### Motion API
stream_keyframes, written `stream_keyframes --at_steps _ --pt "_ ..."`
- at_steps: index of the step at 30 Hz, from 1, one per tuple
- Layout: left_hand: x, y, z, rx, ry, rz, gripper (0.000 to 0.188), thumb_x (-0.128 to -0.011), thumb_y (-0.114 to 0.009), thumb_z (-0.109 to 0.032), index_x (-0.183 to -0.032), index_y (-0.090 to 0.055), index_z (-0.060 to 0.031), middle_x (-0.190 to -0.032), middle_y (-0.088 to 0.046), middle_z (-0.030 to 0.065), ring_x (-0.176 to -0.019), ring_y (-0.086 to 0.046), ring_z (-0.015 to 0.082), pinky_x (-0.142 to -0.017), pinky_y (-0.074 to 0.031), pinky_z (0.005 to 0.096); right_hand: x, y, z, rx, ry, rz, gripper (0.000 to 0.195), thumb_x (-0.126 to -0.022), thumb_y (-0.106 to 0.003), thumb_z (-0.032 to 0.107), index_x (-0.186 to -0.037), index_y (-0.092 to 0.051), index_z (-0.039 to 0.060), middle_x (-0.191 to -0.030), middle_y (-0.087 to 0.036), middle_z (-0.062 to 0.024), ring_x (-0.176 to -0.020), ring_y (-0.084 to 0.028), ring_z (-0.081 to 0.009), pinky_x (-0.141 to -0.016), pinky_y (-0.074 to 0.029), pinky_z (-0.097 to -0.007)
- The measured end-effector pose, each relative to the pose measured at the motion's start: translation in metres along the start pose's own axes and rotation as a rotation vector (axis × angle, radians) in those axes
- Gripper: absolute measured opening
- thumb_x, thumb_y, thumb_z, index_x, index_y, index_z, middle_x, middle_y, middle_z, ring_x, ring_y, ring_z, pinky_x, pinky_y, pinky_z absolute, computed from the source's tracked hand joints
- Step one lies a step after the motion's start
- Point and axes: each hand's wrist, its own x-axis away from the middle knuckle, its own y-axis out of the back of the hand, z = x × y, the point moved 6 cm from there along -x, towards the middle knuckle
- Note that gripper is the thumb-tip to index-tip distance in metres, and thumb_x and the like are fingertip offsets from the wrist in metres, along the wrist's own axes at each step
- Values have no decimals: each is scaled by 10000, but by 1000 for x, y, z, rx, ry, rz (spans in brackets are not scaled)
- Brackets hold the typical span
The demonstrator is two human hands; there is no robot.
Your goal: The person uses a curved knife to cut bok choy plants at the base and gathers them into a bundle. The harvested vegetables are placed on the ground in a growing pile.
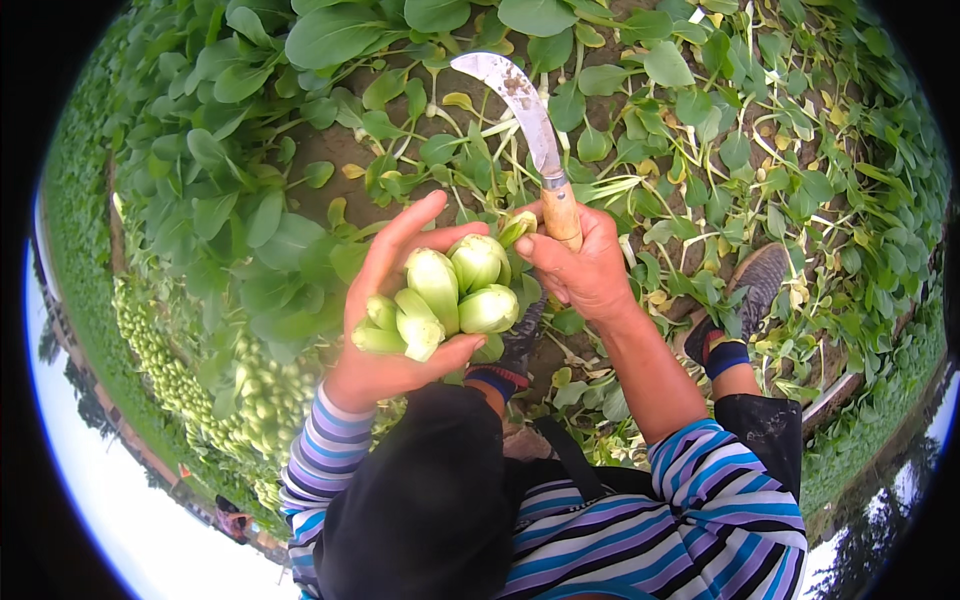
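Note:
My left hand (375,322) is cupped around several pale green bok choy heads (433,292), their cut stem ends turned towards me. In my right hand (581,262) is the wooden handle of a harvesting sickle (559,206). Its curved metal blade (525,105) points away from me and bends left at the tip, with brown soil stuck on it. Between my right thumb and fingers a small loose leaf stalk (517,226) is also pinched, close beside the bunch. The leaves of the held heads are mostly hidden beneath them.
Standing leafy greens (247,150) grow at the left and top. Discarded leaves and stalks (675,202) litter the soil on the right. Rows of cut bok choy (255,390) lie at lower left. My right shoe (757,289) stands among the trimmings. A person (231,519) is far off at lower left.

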Motion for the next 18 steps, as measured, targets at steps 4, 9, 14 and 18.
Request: stream_keyframes --at_steps 4,9,14,18 --pt "-3 -3 11 148 46 -46 1035 -686 -808 8 -1541 -228 -49 -1383 -528 198 -1246 -556 252 -1052 -450 396 -1 -23 -12 -270 2 3 219 -924 -672 122 -1097 -593 14 -644 -528 45 -416 -412 -25 -364 -300 -199" --pt "-1 -2 23 299 113 -49 1055 -688 -814 22 -1548 -209 -71 -1466 -456 186 -1324 -485 248 -1087 -417 404 2 -34 -11 -273 52 -119 201 -963 -625 132 -1117 -554 26 -651 -512 42 -414 -401 -23 -354 -306 -194" --pt "-3 -10 30 384 161 -56 1053 -697 -821 40 -1547 -210 -72 -1494 -436 169 -1325 -480 233 -1081 -421 382 0 -28 -20 -240 66 -132 223 -979 -597 122 -1169 -515 40 -660 -505 46 -416 -384 -22 -352 -300 -195" --pt "-1 -8 33 345 153 -55 1013 -708 -814 49 -1534 -235 -43 -1466 -459 145 -1302 -490 215 -1064 -437 366 1 -30 -20 -247 35 -129 277 -977 -599 115 -1221 -494 36 -667 -509 48 -431 -396 -18 -360 -309 -197"
